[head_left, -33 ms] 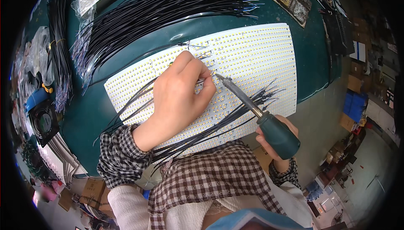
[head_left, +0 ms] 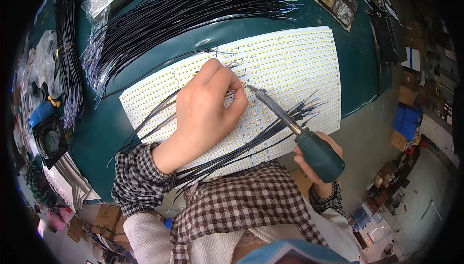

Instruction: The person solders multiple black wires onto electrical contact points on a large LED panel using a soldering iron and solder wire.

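Two bundles of thin black cables with pale, frayed-looking ends border our work: a broad black cable bundle [head_left: 193, 5] across the back of the dark green surface [head_left: 94, 133], and a narrower tied black cable bundle [head_left: 66, 56] along its left side. We see a grimy, rectangular metal tray [head_left: 338, 5] at the far right, and a square black fan [head_left: 50, 140] at the left edge beside a stack of white strips [head_left: 72, 182]. A loose black cable bunch [head_left: 251, 143] crosses the near part of the flat white boards [head_left: 299, 56], whose rows of small yellow squares face us. Our left hand [head_left: 205, 107] covers some of those rows, and the iron's handle hides most of the right fingers from us.

The boards lie below both hands, in the middle of the picture. Our left fingers [head_left: 238, 107] are closed in a pinch on a thin black cable [head_left: 166, 102], which runs out from beneath the hand toward the left. Our right hand [head_left: 307, 168] is wrapped around the dark green handle of a soldering iron with a grey metal barrel [head_left: 280, 113], which slants up and leftward so that its tip sits just right of the pinching fingers. At this size we cannot tell whether the tip touches the wire or the board.
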`<state>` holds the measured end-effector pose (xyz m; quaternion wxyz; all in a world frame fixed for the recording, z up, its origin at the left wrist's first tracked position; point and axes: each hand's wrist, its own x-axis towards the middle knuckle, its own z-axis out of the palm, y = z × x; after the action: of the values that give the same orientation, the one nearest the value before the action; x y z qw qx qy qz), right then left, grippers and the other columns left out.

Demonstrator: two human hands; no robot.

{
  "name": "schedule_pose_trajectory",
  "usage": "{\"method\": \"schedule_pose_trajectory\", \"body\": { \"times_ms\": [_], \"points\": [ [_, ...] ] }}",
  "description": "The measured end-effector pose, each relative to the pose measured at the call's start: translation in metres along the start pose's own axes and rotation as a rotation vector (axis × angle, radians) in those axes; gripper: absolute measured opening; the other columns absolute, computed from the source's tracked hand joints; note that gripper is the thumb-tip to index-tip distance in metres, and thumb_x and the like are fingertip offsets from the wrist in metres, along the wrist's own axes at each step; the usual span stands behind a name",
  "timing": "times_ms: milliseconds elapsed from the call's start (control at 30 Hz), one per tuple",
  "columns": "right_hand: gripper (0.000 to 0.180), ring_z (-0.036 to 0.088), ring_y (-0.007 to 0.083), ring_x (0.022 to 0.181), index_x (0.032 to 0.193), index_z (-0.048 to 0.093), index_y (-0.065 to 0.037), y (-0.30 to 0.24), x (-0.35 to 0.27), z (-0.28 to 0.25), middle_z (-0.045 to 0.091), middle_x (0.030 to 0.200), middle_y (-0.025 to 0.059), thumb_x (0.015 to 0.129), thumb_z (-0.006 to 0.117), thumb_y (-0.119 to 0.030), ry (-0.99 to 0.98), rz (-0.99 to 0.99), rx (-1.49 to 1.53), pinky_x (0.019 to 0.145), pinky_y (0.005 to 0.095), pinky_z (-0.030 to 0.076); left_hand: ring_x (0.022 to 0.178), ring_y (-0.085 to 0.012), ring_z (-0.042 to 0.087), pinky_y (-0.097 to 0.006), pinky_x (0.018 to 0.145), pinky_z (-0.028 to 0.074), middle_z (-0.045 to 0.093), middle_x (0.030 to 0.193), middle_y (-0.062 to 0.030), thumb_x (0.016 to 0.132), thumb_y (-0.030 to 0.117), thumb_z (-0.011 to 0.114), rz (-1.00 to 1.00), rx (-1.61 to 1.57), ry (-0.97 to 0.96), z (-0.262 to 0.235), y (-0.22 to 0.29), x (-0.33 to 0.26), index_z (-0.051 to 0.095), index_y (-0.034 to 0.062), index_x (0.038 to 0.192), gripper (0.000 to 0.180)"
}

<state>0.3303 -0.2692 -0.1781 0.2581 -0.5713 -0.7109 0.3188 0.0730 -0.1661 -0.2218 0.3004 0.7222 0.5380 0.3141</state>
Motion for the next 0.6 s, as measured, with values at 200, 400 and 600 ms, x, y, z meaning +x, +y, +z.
{"method": "schedule_pose_trajectory", "body": {
  "times_ms": [200,400,600],
  "points": [
    [0.047,0.073,0.0277,0.079,0.107,0.07,0.006,-0.001,0.001,0.0,0.074,0.093,0.0147,0.076,0.091,-0.023,-0.009,-0.018,-0.027,0.071,0.0335,0.059,0.063,-0.0194,0.059,-0.031,0.055,0.047,0.057,0.08,-0.007,0.076,-0.002,0.074,0.008,0.001,0.012,0.001,0.0,0.0,0.063,0.0028,0.081,0.012],
    [0.045,0.072,0.0274,0.078,0.106,0.071,0.005,0.004,-0.005,0.001,0.074,0.093,0.0148,0.077,0.091,-0.023,0.016,0.003,0.024,0.07,0.034,0.058,0.062,-0.019,0.058,-0.031,0.053,0.047,0.057,0.079,-0.0068,0.076,-0.001,0.074,0.008,0.007,0.016,0.001,0.001,0.0,0.063,0.0033,0.08,0.012],
    [0.037,0.071,0.0262,0.079,0.106,0.072,0.002,0.007,-0.017,0.0,0.074,0.091,0.0125,0.078,0.088,-0.017,0.063,0.207,0.211,0.074,0.0339,0.058,0.062,-0.0187,0.058,-0.031,0.052,0.046,0.057,0.079,-0.0068,0.076,-0.001,0.074,0.009,0.005,0.019,0.001,0.001,0.0,0.063,0.0036,0.08,0.012]
  ]
}}
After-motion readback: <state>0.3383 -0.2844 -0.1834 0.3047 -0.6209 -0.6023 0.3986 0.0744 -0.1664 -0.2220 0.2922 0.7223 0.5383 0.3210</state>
